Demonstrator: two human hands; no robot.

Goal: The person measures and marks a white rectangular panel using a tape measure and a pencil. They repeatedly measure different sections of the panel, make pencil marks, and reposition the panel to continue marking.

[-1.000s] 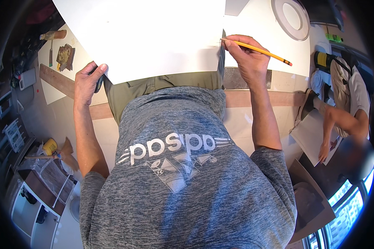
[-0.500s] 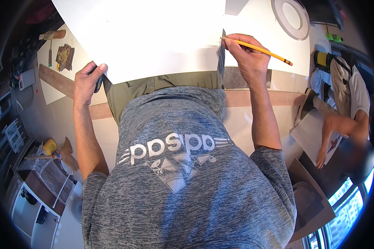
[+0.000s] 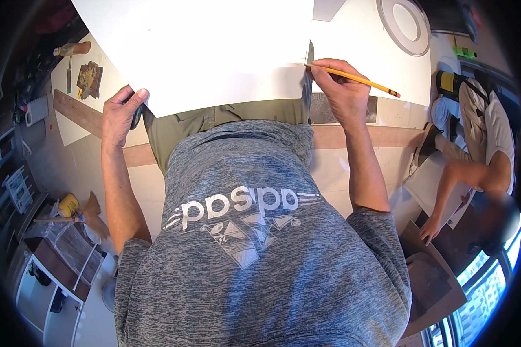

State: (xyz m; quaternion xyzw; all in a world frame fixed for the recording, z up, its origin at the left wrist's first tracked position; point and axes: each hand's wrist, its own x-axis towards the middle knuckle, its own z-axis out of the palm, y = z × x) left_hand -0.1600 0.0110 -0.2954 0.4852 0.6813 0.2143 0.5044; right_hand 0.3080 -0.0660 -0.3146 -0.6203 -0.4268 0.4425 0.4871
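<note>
A large white sheet lies over my legs in olive trousers. My left hand is closed at its left lower corner, gripping a dark object that is partly hidden by fingers and sheet. My right hand pinches a yellow pencil, its point at the sheet's right edge, where small pencil marks show. A narrow dark strip runs along that edge beside my fingertips; I cannot tell exactly what it is.
A grey ring lies upper right. Left are a hammer-like tool, a small wooden piece with debris and a long board. A co-worker bends at the right over a panel. A broom lies lower left.
My right hand and the pencil have moved slightly down along the sheet's edge. My left hand is nearly still. The co-worker's hand has moved down and left.
</note>
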